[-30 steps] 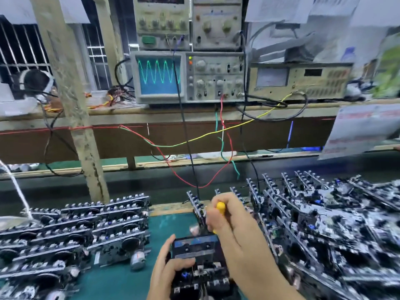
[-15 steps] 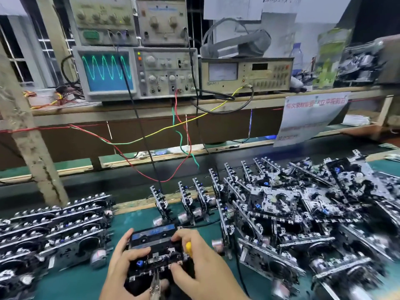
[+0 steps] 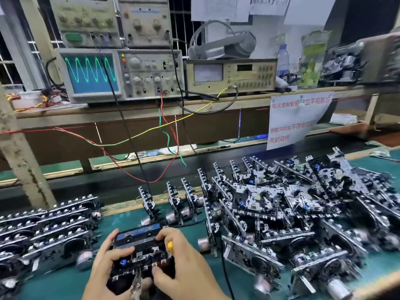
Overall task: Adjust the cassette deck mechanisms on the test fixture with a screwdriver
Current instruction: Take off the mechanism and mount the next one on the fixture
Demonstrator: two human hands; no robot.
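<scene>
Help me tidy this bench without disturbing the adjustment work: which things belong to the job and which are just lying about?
In use:
- cassette deck mechanism held by left hand and right hand
- yellow-handled screwdriver in the right hand
- oscilloscope showing a waveform

Lying about:
- water bottle on the shelf
- hanging paper notice
- folded white cloth

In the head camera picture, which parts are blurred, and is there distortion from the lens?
Head view: the pile of mechanisms at right smears toward the edge; the oscilloscope trace stays readable; shelf edge and post bow from the wide lens; both hands, left and right, look fairly sharp.
</scene>
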